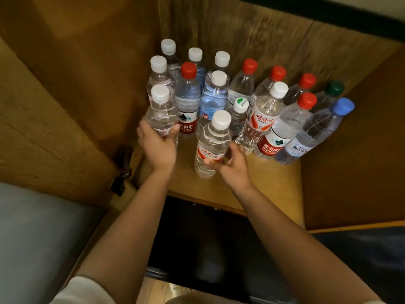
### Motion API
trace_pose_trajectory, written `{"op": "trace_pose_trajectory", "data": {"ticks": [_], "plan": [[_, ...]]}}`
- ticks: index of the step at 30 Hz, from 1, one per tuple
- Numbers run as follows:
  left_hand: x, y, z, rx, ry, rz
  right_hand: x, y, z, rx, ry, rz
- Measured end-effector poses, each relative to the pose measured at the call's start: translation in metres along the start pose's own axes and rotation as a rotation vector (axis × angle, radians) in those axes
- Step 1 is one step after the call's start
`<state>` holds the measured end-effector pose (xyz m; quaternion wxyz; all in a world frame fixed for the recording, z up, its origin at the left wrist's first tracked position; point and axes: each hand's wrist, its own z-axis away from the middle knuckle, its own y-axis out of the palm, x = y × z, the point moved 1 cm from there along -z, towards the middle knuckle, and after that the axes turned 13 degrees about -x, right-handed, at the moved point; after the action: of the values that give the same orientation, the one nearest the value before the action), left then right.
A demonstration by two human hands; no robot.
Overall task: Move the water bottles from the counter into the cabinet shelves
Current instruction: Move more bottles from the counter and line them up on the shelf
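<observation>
Left hand (158, 143): fingers and thumb wrapped round the lower body of a white-capped bottle (161, 114) at the left front of the shelf; firm hold, bottle upright.
Right hand (232, 165): thumb and fingers curled round the waist of a second white-capped bottle (212, 144), front centre; whether its base touches the shelf (271, 183) is hard to tell from this angle.
Why held so: low grips keep each bottle vertical and let it slide in beside its neighbours without knocking them, I judge.
Bottles' look: clear ribbed plastic, full, red-and-white labels, white screw caps.
Stock on shelf: about a dozen more bottles standing packed behind, caps white, red, one green (334, 88), one blue (342, 105).
Placement logic: rows fill back to front, so the two held bottles extend the front row.
Cabinet: wooden walls, door (48, 128) open at left.
</observation>
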<state>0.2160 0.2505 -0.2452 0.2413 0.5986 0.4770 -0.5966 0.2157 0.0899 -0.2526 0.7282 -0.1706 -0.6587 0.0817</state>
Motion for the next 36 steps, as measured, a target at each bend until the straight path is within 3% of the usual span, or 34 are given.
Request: {"op": "trace_pose_trajectory", "data": {"ticks": [6,12,15,19,21,26,36], "plan": [[-0.001,0.006,-0.01,-0.012,-0.021,-0.015,0.013,0.012,-0.012,0.02,-0.03,0.173],[0.006,0.0,-0.007,0.011,-0.111,0.009,0.012,0.012,-0.011,0.004,0.049,0.131],[0.024,-0.01,0.01,0.069,-0.338,0.104,0.015,0.019,-0.012,0.008,0.093,0.094],[0.034,-0.015,0.026,0.125,-0.925,0.517,0.025,0.037,-0.02,0.056,0.097,0.094],[0.033,-0.012,0.021,0.178,-1.079,0.691,0.03,0.049,-0.022,0.068,0.083,0.098],[0.026,-0.011,0.008,0.276,-1.032,0.779,0.037,0.074,-0.026,0.007,0.041,0.102],[0.025,-0.006,-0.006,0.311,-0.999,0.769,0.046,0.086,-0.025,-0.073,0.043,0.058]]}}
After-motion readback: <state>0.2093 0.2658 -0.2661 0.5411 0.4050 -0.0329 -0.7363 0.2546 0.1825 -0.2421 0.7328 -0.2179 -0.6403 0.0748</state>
